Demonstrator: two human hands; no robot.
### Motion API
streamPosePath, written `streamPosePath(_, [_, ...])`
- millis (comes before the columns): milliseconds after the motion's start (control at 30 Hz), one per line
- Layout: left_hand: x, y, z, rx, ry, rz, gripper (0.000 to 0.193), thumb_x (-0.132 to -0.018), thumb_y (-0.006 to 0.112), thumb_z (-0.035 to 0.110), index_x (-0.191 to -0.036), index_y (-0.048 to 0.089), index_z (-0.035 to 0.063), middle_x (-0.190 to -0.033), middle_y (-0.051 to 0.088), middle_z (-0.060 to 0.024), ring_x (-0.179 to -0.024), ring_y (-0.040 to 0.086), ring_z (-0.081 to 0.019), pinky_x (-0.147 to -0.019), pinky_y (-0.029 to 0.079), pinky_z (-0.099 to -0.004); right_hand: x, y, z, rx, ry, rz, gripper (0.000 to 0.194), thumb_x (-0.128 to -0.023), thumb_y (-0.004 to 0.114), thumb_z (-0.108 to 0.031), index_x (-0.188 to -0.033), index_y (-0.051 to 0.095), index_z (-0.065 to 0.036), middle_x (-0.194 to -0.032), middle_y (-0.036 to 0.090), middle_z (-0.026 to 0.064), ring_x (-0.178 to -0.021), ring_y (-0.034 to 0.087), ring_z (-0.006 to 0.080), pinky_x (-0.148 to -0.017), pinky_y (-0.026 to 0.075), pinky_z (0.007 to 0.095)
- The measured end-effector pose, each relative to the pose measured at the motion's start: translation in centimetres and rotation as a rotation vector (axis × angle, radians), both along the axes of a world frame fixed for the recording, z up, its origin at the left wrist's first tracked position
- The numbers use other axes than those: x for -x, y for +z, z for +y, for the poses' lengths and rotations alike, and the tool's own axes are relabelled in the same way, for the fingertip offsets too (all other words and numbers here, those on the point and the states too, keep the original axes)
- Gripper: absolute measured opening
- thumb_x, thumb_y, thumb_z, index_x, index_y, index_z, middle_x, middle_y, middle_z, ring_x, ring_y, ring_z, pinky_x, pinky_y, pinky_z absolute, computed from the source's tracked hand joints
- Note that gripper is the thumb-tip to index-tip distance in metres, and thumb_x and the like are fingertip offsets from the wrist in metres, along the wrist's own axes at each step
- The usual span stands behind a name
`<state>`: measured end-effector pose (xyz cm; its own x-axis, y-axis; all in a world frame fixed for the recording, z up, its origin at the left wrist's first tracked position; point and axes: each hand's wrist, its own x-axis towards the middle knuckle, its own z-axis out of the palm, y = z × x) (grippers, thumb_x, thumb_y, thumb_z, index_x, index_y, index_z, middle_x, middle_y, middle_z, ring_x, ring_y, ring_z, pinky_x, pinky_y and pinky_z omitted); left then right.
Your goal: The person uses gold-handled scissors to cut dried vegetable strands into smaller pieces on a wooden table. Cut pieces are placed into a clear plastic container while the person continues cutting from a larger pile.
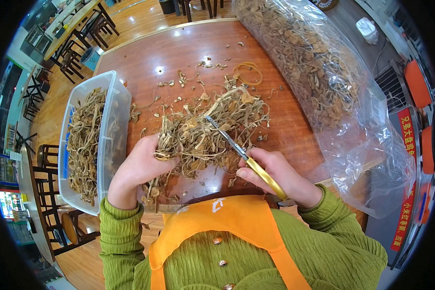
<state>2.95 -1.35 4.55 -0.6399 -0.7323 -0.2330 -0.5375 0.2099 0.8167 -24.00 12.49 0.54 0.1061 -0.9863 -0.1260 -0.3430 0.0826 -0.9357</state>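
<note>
My left hand (145, 159) grips a bunch of dried mushrooms (168, 139) with long thin stems, at the left end of a loose pile (235, 112) on the wooden table. In my right hand (272, 170) are scissors (235, 145) with gold-coloured handles. Their blades look closed, and the tips lie over the middle of the pile, pointing up and to the left. To the left of my left hand, a clear plastic tub (112, 108) holds more dried mushrooms (87, 141). Part of the bunch is hidden by my left fingers.
A large clear plastic bag (319, 65) of dried mushrooms lies along the table's right side. Yellowish rubber bands (249, 73) and scattered mushroom bits (181, 78) lie beyond the pile on the table (141, 58). Wooden stools (74, 224) stand left of the table.
</note>
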Motion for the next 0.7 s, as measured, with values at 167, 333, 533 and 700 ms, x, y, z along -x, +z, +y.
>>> streamPosePath(167, [0.5,0.7,0.4,0.033,0.062,0.0,0.025,-0.075,0.069,0.001,-0.1,0.066,-0.0012,-0.088,0.068,-0.0069,-0.08,0.059,-0.0113,-0.075,0.05,-0.0302,0.9,1.2,-0.8,0.235,-0.156,-0.023,0.037,-0.087,0.078,-0.023,-0.11,0.058,-0.001,-0.066,0.055,0.0017,-0.06,0.05,0.0087,-0.054,0.044,0.0272])
streamPosePath(333, [1.7,1.7,1.2,0.124,0.089,-0.077,0.03,-0.074,0.069,0.001,-0.103,0.063,-0.0031,-0.083,0.068,-0.0139,-0.076,0.064,-0.0192,-0.072,0.051,-0.0329,0.6,3.4,-0.8,0.271,0.039,0.195,0.057,-0.077,0.084,-0.03,-0.122,0.057,-0.009,-0.084,0.054,0.0067,-0.07,0.055,0.0173,-0.062,0.049,0.0318])
streamPosePath(533, [2.0,1.7,1.4,0.248,0.106,-0.129,0.035,-0.073,0.069,0.006,-0.107,0.063,-0.0026,-0.087,0.068,-0.0241,-0.088,0.067,-0.041,-0.075,0.054,-0.0415,-1.3,3.0,-1.7,0.308,0.007,0.364,0.062,-0.076,0.082,-0.038,-0.124,0.056,-0.008,-0.096,0.059,0.0125,-0.084,0.062,0.032,-0.071,0.052,0.0424])
streamPosePath(700, [2.3,1.3,1.7,0.236,0.121,-0.073,0.035,-0.074,0.069,0.005,-0.108,0.062,-0.0032,-0.089,0.069,-0.023,-0.087,0.068,-0.0359,-0.075,0.054,-0.0391,-1.5,2.5,-1.8,0.371,-0.011,0.417,0.062,-0.076,0.081,-0.037,-0.123,0.056,-0.006,-0.099,0.059,0.0141,-0.086,0.062,0.035,-0.072,0.053,0.044])
